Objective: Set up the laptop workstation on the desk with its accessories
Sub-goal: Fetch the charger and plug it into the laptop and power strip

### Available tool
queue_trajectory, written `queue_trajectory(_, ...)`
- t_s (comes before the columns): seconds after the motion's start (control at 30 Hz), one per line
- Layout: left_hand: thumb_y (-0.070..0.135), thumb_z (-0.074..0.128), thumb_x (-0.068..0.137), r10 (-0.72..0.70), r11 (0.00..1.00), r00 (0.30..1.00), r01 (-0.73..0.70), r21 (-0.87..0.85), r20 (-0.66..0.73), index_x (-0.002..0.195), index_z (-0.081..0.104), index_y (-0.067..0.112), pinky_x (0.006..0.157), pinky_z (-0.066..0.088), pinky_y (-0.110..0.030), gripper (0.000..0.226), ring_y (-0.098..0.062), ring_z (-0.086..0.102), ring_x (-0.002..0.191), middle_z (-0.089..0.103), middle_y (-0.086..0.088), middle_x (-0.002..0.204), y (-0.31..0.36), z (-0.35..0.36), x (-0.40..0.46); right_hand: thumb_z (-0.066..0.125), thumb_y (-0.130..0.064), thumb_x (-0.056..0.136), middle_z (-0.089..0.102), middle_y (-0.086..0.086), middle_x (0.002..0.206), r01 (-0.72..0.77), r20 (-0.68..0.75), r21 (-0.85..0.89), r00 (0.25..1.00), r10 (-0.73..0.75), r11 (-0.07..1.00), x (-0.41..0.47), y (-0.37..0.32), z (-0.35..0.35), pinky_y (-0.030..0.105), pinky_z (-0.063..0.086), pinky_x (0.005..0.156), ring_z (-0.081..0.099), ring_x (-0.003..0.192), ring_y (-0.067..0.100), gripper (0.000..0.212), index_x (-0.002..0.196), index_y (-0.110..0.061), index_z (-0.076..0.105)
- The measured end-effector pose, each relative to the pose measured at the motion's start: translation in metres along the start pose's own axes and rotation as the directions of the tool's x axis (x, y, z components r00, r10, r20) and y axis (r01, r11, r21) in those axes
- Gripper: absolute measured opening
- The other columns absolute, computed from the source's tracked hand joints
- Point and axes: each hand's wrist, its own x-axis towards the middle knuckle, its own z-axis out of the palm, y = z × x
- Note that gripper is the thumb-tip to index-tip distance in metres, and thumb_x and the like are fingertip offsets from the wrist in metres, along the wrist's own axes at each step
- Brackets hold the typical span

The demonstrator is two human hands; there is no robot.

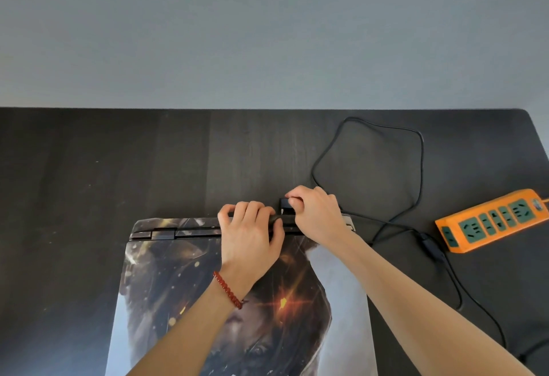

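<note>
One laptop [237,301]; one power strip [491,221] (orange); one cable [368,150]; two hands.

A closed laptop with a printed picture skin on its lid [237,301] lies on the dark wood-grain surface [89,167], hinge edge away from the person. Both hands rest at that far edge, the left hand [249,236] beside the right hand [318,215], which pinches a small black plug [285,205] just behind the laptop. To the right lies an orange multi-socket power strip [493,221], with a thin black cable [416,167] looping between it and the laptop.
</note>
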Motion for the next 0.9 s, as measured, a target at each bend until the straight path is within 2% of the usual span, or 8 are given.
queue_trajectory(0.33,0.035,0.045,0.081,-0.023,1.000,0.999,0.023,-0.009,-0.022,0.080,0.070,0.018,0.086,0.029,-0.033,0.030,-0.017,0.062,0.080,0.068,0.006,0.080,-0.002,0.000,-0.005,0.039,-0.016,0.097,0.065,-0.001,0.115,0.052,0.017,0.026,0.998,-0.052,0.998,0.003,-0.001,0.008,0.039,0.032,0.093,0.047,0.110,0.022,0.028,0.116,-0.021,0.060)
queue_trajectory(0.47,0.029,0.038,0.083,-0.115,0.992,0.993,0.114,0.047,0.008,0.082,0.069,0.015,0.087,0.029,-0.037,0.034,-0.019,0.061,0.081,0.068,0.002,0.081,-0.003,0.001,-0.007,0.043,-0.013,0.095,0.057,0.002,0.115,0.118,-0.047,-0.059,0.992,-0.121,0.991,0.002,0.001,0.013,0.036,0.029,0.083,0.044,0.111,0.024,0.029,0.115,-0.021,0.063)
queue_trajectory(0.57,0.025,0.032,0.085,-0.151,0.985,0.987,0.146,0.090,0.051,0.081,0.067,0.015,0.086,0.032,-0.039,0.037,-0.021,0.059,0.079,0.066,0.000,0.080,-0.002,0.002,-0.007,0.050,-0.006,0.081,0.063,0.003,0.094,0.203,-0.175,-0.114,0.960,-0.220,0.973,-0.004,0.001,0.023,0.035,0.029,0.068,0.057,0.090,0.028,0.027,0.095,-0.016,0.071)
queue_trajectory(0.63,0.025,0.031,0.085,-0.165,0.981,0.984,0.156,0.111,0.070,0.080,0.066,0.015,0.085,0.038,-0.041,0.037,-0.021,0.059,0.078,0.064,0.000,0.079,0.000,0.000,-0.005,0.056,-0.008,0.070,0.064,-0.002,0.078,0.205,-0.253,-0.165,0.936,-0.242,0.965,-0.007,0.002,0.026,0.032,0.032,0.058,0.061,0.073,0.025,0.024,0.082,-0.019,0.073)
queue_trajectory(0.73,0.024,0.030,0.084,-0.177,0.977,0.980,0.165,0.133,0.086,0.076,0.065,0.015,0.081,0.045,-0.041,0.037,-0.021,0.058,0.074,0.063,-0.001,0.076,0.002,0.000,-0.004,0.056,-0.009,0.065,0.063,-0.004,0.077,0.222,-0.271,-0.217,0.922,-0.277,0.951,-0.010,0.002,0.028,0.031,0.039,0.055,0.061,0.070,0.021,0.025,0.080,-0.021,0.072)
queue_trajectory(0.9,0.022,0.036,0.083,-0.167,0.979,0.982,0.155,0.130,0.090,0.075,0.063,0.015,0.079,0.045,-0.041,0.030,-0.021,0.058,0.071,0.062,-0.001,0.074,0.003,0.000,-0.003,0.053,-0.011,0.068,0.063,-0.005,0.081,0.238,-0.215,-0.259,0.931,-0.296,0.936,-0.011,0.004,0.025,0.032,0.043,0.058,0.062,0.071,0.019,0.026,0.084,-0.020,0.071)
